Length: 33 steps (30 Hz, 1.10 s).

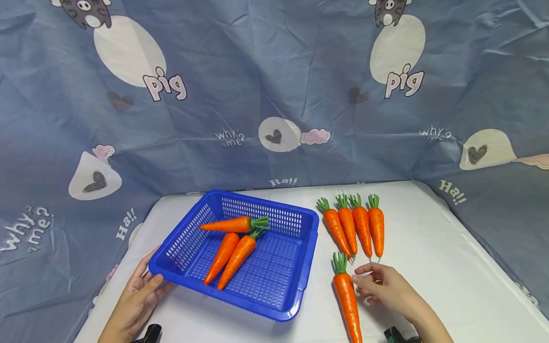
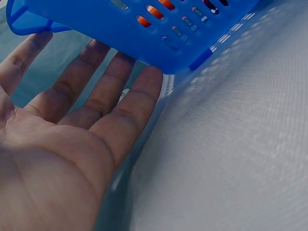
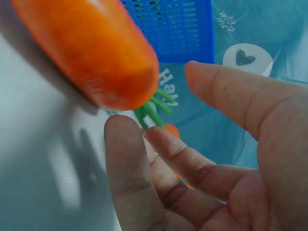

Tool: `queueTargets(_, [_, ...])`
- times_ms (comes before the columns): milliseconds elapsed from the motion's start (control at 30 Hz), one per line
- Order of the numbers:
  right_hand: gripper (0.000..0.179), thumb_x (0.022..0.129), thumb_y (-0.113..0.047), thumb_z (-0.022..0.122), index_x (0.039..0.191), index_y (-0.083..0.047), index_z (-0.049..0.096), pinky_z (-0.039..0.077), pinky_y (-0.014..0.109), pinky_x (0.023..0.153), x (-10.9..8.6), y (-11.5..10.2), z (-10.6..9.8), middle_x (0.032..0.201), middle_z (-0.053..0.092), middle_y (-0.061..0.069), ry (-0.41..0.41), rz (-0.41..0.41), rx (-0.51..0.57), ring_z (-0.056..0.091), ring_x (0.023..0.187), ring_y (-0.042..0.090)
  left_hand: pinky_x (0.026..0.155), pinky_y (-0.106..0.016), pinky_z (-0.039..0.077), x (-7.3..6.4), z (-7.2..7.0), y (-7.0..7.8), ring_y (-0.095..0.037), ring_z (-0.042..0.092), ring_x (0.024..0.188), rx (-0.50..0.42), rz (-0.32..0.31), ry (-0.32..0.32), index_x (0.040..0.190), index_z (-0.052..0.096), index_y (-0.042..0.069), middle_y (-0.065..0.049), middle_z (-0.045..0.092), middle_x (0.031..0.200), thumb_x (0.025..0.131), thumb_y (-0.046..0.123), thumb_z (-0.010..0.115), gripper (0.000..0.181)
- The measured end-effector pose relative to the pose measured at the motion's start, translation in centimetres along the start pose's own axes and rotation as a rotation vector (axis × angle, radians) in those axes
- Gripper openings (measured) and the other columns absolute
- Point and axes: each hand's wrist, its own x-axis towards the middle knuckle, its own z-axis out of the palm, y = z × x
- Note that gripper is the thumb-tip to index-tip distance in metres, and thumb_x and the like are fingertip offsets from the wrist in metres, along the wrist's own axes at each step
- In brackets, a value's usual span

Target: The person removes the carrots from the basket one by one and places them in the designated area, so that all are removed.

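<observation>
Three carrots (image 1: 237,261) lie in a blue plastic basket (image 1: 310,257) on the left part of the table. My left hand (image 1: 139,297) is at the basket's near left corner. In the left wrist view its fingers (image 2: 130,113) are fairly straight, and their tips touch the basket wall and rim. A single carrot (image 1: 346,300) with green stems lies right of the basket. My right hand (image 1: 383,288) is just right of its top, thumb and fingers apart, nothing held. Whether a fingertip touches the carrot, I cannot tell.
Beyond the single carrot, several more carrots (image 1: 360,226) lie side by side, stems pointing away. A white cloth (image 1: 433,247) covers the table. Blue printed fabric (image 1: 257,85) hangs behind it and down both sides.
</observation>
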Motion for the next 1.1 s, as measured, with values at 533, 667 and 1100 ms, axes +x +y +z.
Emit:
queueTargets(533, [0.041,0.100,-0.029,0.078,0.125,0.001,0.068,0.066,0.032,0.067,0.5,-5.0,1.1,0.088,0.071,0.006,0.057,-0.162,-0.083,0.070,0.077,0.019,0.099,-0.030,0.064,0.1,0.0,0.0,-0.008,0.070,0.124,0.003,-0.033,0.039,0.159,0.045,0.037,0.013,0.068,0.142,0.113,-0.002,0.045,0.061])
queueTargets(667, [0.043,0.098,-0.031,0.081,0.124,0.001,0.067,0.066,0.031,0.067,1.0,-7.1,2.2,0.087,0.069,0.007,0.041,-0.190,-0.083,0.068,0.073,0.019,0.099,-0.029,0.064,0.3,0.0,0.0,-0.007,0.070,0.125,0.012,-0.048,0.053,0.160,0.043,0.037,0.015,0.068,0.142,0.113,-0.002,0.046,0.061])
queueTargets(1100, [0.044,0.097,-0.036,0.081,0.123,-0.004,0.067,0.055,0.029,0.054,3.1,-12.5,4.9,0.077,0.065,0.002,0.028,-0.314,-0.233,0.063,0.060,0.015,0.099,-0.029,0.064,0.3,0.0,0.0,-0.006,0.070,0.124,0.013,-0.050,0.067,0.159,0.043,0.036,0.016,0.068,0.141,0.112,-0.002,0.046,0.061])
